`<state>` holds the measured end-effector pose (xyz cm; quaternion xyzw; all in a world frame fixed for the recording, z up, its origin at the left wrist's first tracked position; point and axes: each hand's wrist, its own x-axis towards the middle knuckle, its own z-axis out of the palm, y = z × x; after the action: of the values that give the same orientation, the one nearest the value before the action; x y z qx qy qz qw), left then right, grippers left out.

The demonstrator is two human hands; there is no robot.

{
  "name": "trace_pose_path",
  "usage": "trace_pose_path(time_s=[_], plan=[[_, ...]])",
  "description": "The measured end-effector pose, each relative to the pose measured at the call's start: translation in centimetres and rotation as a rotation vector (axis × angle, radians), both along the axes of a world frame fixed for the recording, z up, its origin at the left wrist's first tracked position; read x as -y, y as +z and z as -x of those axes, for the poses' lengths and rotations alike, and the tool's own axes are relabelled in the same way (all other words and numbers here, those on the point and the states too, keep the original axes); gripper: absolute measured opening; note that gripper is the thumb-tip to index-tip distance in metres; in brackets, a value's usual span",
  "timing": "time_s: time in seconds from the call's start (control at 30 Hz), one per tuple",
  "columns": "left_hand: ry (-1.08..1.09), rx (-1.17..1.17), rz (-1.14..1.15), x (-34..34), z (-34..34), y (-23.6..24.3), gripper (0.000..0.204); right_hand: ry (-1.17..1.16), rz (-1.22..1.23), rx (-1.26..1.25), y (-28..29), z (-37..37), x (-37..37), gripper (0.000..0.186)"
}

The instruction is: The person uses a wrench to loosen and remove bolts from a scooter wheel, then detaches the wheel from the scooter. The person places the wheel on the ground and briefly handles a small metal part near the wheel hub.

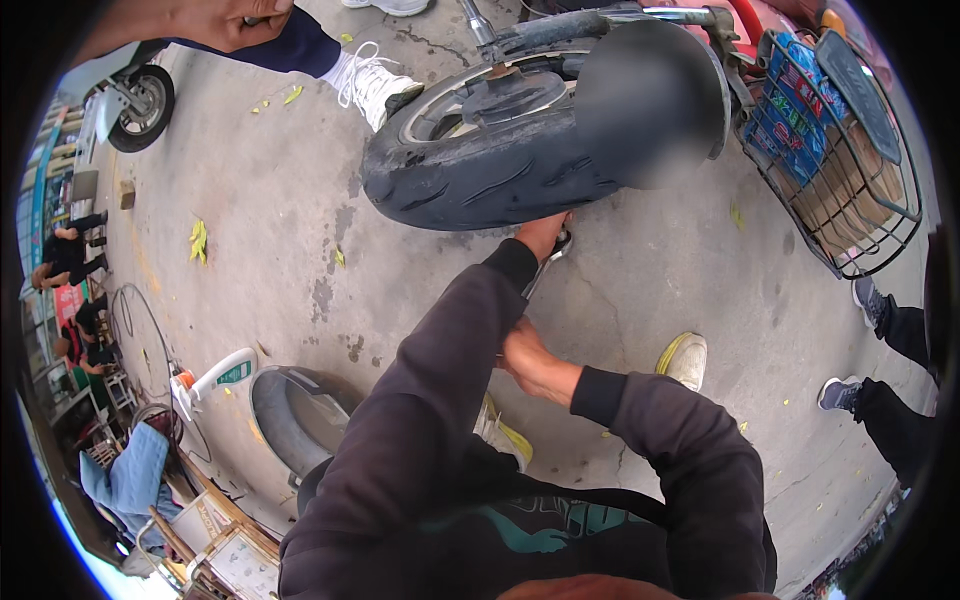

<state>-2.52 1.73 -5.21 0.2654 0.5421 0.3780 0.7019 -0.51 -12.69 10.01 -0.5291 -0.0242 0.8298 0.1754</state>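
Observation:
A black motorcycle tyre (480, 185) with a worn tread stands at the upper middle. A dark round shape (645, 105), blurred, covers its right part. My left hand (543, 234) reaches to the tyre's lower edge, with its fingers hidden there. Next to it is the head of a shiny metal wrench (547, 265), whose shaft slants down toward my right hand. Below, my right hand (535, 362) is closed around what looks like the wrench's lower end. My left sleeve covers part of that grip.
Another person's hand (235, 22) and white shoe (375, 88) are at the upper left. A wire basket (850, 262) with packages hangs at the upper right. Beside my left arm sit a grey tub (275, 405) and a white bottle (228, 372). Other people's legs (900, 425) show at the right.

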Motion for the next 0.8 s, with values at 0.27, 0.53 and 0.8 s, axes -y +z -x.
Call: trace_pose_path(time_s=[0.27,0.53,0.8], plan=[[-0.003,-0.180,-0.138,1.0,1.3,-3.1,0.033,-0.381,0.029,-0.405,-6.5,6.7,1.7,0.030],[0.064,-0.001,0.105,-1.0,0.0,4.2,0.032,0.585,-0.049,0.009,-0.5,-19.8,-7.1,0.022],[0.136,0.108,0.093,0.2,-0.1,4.4,0.027,0.570,-0.030,0.094,-0.3,-22.2,-8.9,0.030]])
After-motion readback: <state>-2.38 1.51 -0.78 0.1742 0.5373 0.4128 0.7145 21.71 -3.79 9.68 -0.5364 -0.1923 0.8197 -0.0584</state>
